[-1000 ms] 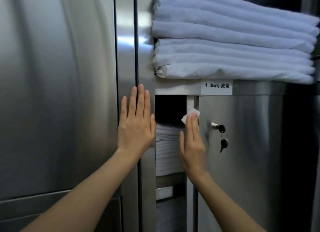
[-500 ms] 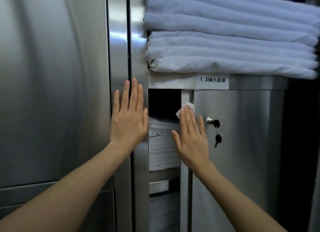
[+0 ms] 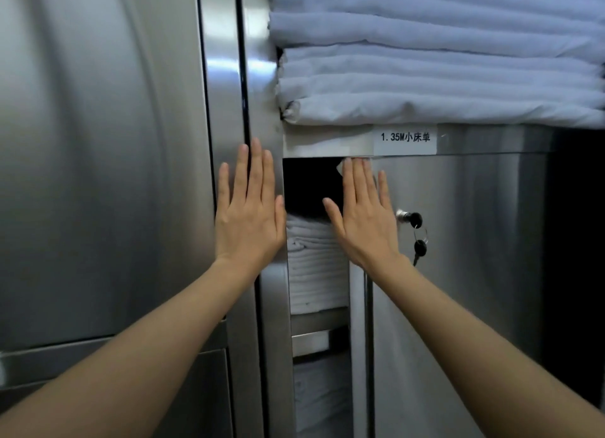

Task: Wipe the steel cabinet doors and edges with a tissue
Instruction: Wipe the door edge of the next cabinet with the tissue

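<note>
1. The big steel door (image 3: 98,175) fills everything left of the post (image 3: 262,93).
2. A smaller door (image 3: 458,241) hangs right of the post, ajar, with a dark gap between them.
3. Folded sheets (image 3: 425,61) are stacked on the shelf above that door, touching the post's right side.
4. The left hand (image 3: 248,218) lies flat on the post, fingers straight, holding nothing.
5. The right hand (image 3: 363,218) presses flat on the small door's left edge, fingers straight.
6. Keys (image 3: 417,238) hang from the lock just right of that hand.
7. The tissue (image 3: 340,166) is under the right fingertips, only a white corner showing, at the door's top corner.
</note>
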